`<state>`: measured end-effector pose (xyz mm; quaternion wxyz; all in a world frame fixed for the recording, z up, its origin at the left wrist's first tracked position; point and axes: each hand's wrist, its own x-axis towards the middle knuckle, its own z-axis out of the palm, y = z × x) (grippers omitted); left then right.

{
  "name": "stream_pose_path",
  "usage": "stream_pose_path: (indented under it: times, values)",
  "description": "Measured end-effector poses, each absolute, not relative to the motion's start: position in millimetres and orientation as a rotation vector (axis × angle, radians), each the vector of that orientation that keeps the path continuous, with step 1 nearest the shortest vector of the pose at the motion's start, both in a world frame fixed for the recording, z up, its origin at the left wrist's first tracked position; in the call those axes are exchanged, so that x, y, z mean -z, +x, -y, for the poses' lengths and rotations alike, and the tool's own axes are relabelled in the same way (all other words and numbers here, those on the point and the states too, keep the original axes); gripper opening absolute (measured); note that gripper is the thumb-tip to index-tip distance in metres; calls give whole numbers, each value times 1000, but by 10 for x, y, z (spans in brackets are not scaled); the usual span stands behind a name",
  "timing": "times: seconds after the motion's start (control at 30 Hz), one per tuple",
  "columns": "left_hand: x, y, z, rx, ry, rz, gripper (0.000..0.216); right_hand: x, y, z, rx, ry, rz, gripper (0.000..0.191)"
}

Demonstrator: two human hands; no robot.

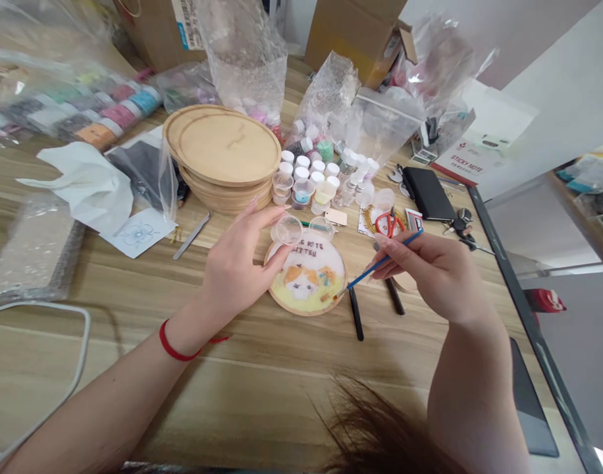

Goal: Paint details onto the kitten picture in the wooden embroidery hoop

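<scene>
My left hand (237, 266) pinches a small clear plastic cup (288, 230) just above a round wooden hoop (306, 309). That hoop holds a picture of a cartoon cat (304, 280) on a yellow and white ground, with dark lettering along the top. In my right hand (427, 270) is a thin blue paintbrush (380, 263), its tip at the hoop's right edge. Two black pens (355, 314) lie on the table under and to the right of the brush.
Beyond the hands stand stacked round wooden boards (225, 155) and several small paint jars (306, 178). Red-handled scissors (388, 224), a black notebook (428, 193) and keys (462, 227) lie to the right. Tissue (87, 184), bubble wrap (32, 253) and a white cable (45, 368) lie left.
</scene>
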<state>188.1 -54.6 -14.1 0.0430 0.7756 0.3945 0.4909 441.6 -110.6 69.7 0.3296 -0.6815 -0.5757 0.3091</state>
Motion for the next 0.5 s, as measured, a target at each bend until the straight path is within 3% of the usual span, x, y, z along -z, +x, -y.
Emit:
stream_pose_path:
  times: [0.5]
  values:
    - [98, 1833, 476, -1408, 2315, -1428, 46, -832, 4357, 1119, -841, -1525, 1362, 37]
